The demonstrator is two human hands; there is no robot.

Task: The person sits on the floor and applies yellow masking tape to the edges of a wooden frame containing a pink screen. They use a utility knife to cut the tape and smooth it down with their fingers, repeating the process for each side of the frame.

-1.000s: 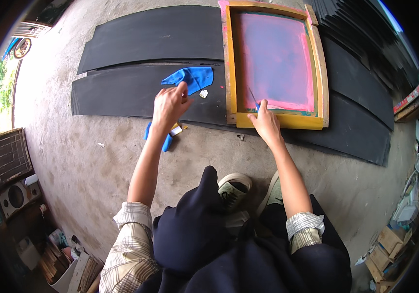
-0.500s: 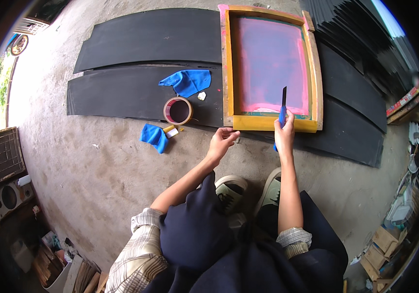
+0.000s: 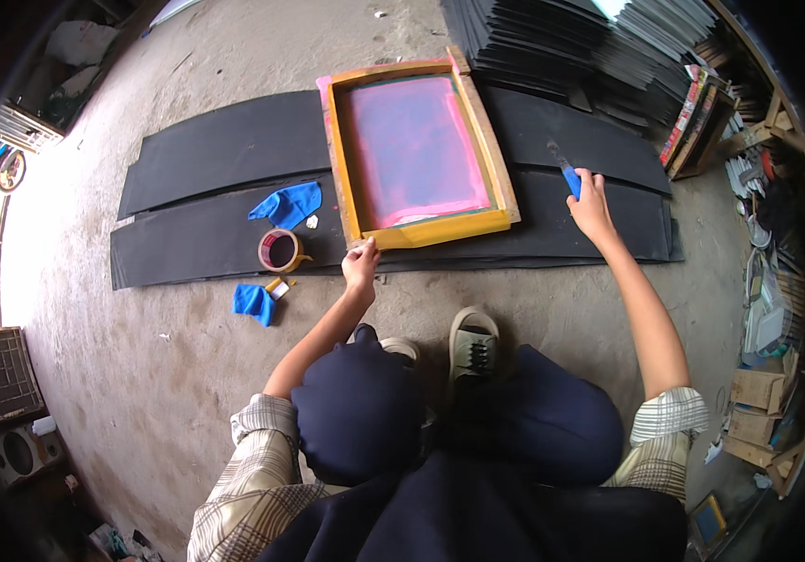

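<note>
A blue box cutter (image 3: 569, 178) with its dark blade out is in my right hand (image 3: 592, 208), fingers closed round its handle, above the black sheets right of a wooden screen-printing frame (image 3: 496, 150). The frame's pink-edged mesh (image 3: 407, 150) looks purplish. Yellow-brown tape (image 3: 440, 231) runs along its near side. At the frame's near left corner, my left hand (image 3: 360, 266) is closed with fingertips pinched; what lies between them is too small to make out. Left of the frame, a roll of tape (image 3: 265, 251) and a blue cloth (image 3: 288, 203) rest on the black sheets.
Under the frame lie long black sheets (image 3: 206, 150) on the concrete floor (image 3: 159, 375). Another blue cloth (image 3: 253, 304) lies on the floor near the tape roll. Stacked dark sheets (image 3: 534, 47) stand at the far right. Cardboard boxes (image 3: 757, 391) line the right side.
My right hand has swung right with the box cutter, off the frame's near edge and over the black sheets. My left hand has closed into a pinch at the frame's corner. The view has shifted.
</note>
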